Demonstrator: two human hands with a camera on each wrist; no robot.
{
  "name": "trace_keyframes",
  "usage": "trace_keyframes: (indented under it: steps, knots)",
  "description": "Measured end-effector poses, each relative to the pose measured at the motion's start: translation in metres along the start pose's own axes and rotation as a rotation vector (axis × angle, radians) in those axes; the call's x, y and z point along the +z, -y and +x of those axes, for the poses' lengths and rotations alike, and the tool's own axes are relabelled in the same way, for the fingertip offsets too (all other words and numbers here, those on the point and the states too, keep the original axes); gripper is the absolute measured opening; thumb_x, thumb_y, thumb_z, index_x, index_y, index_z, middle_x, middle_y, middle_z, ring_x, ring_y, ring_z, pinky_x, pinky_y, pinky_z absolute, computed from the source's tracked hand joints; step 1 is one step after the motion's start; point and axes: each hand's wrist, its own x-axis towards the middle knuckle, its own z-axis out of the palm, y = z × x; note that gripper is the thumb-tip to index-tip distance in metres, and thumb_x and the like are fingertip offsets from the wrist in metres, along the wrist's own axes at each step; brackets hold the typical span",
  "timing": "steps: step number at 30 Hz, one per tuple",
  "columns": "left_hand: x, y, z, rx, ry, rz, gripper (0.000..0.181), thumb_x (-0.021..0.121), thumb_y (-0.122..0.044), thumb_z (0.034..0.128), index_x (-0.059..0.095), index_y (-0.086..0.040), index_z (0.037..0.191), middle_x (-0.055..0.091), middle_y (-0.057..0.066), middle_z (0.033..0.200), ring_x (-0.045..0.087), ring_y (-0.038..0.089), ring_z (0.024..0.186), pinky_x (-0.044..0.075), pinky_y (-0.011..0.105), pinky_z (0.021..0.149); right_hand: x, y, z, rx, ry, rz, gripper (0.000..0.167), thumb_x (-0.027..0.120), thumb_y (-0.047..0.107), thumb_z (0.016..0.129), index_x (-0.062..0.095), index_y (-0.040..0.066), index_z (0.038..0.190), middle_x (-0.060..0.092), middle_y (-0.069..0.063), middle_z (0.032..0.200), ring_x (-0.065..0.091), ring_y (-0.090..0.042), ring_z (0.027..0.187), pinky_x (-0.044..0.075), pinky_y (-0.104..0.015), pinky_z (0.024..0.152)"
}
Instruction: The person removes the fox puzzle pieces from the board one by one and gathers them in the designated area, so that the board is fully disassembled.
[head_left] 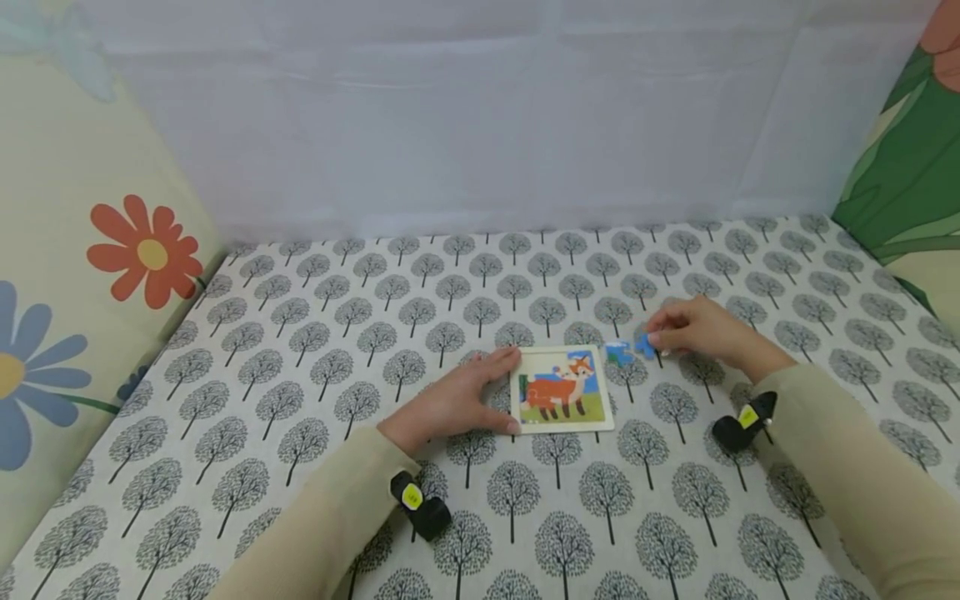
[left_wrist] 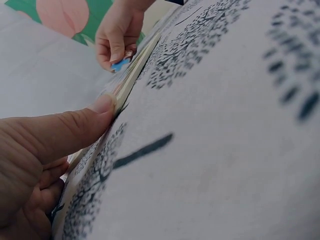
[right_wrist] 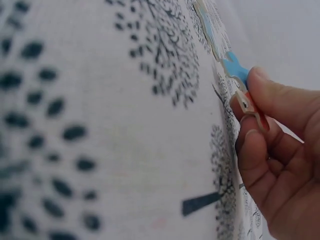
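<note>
The right hand (head_left: 701, 333) pinches a blue piece (head_left: 644, 345) beside a loose piece (head_left: 618, 353) on the counter (head_left: 675, 475) — a light, low grip should serve. The left hand (head_left: 461, 396), fingers outstretched, braces the puzzle's (head_left: 562, 389) left edge — best kept steady.

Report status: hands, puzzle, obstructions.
Left hand touching left edge of framed puzzle. Right hand pinching blue piece. Second blue piece lying between puzzle and right hand; nothing else seen in the way.
</note>
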Motion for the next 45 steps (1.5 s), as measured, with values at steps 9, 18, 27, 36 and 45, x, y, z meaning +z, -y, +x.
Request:
trace_keyframes:
  steps: [9, 18, 27, 36, 45]
  knots:
    - [0.0, 0.0, 0.0, -0.01, -0.015, -0.01, 0.095, 0.079, -0.034, 0.0687, 0.025, -0.02, 0.146, 0.013, -0.007, 0.154, 0.007, 0.03, 0.142, 0.007, 0.048, 0.115, 0.001, 0.001, 0.0, 0.042, 0.027, -0.005, 0.03, 0.063, 0.023, 0.087, 0.064, 0.001, 0.108, 0.065, -0.007, 0.095, 0.057, -0.016, 0.078, 0.052, -0.027, 0.068]
    - [0.0, -0.001, 0.0, -0.012, -0.018, -0.005, 0.096, 0.079, -0.034, 0.0688, 0.025, -0.019, 0.146, 0.014, -0.005, 0.155, 0.007, 0.03, 0.142, 0.009, 0.05, 0.114, 0.002, 0.003, 0.001, 0.032, 0.007, -0.105, 0.025, 0.066, 0.024, 0.085, 0.066, 0.003, 0.1, 0.064, -0.006, 0.088, 0.055, -0.016, 0.072, 0.05, -0.028, 0.063]
    - [0.001, -0.001, 0.0, 0.0, -0.018, 0.002, 0.096, 0.079, -0.034, 0.0687, 0.025, -0.018, 0.146, 0.014, -0.005, 0.155, 0.007, 0.031, 0.142, 0.008, 0.051, 0.114, 0.003, 0.009, 0.001, 0.004, -0.052, -0.311, 0.02, 0.069, 0.026, 0.082, 0.064, 0.008, 0.084, 0.062, -0.006, 0.082, 0.051, -0.017, 0.068, 0.043, -0.029, 0.058]
    - [0.001, -0.001, 0.001, 0.002, -0.02, -0.005, 0.097, 0.08, -0.034, 0.0676, 0.025, -0.018, 0.146, 0.014, -0.003, 0.154, 0.007, 0.032, 0.142, 0.008, 0.052, 0.113, 0.004, 0.014, -0.001, 0.045, -0.053, -0.305, 0.021, 0.07, 0.026, 0.082, 0.061, 0.008, 0.08, 0.06, -0.006, 0.079, 0.049, -0.018, 0.067, 0.041, -0.029, 0.056]
    - [0.002, 0.0, 0.0, 0.005, -0.023, 0.0, 0.097, 0.079, -0.036, 0.0678, 0.025, -0.019, 0.146, 0.014, -0.005, 0.154, 0.007, 0.032, 0.142, 0.008, 0.052, 0.113, 0.003, 0.013, 0.0, 0.057, -0.047, -0.296, 0.022, 0.069, 0.028, 0.082, 0.061, 0.008, 0.079, 0.059, -0.005, 0.078, 0.049, -0.018, 0.067, 0.04, -0.028, 0.056]
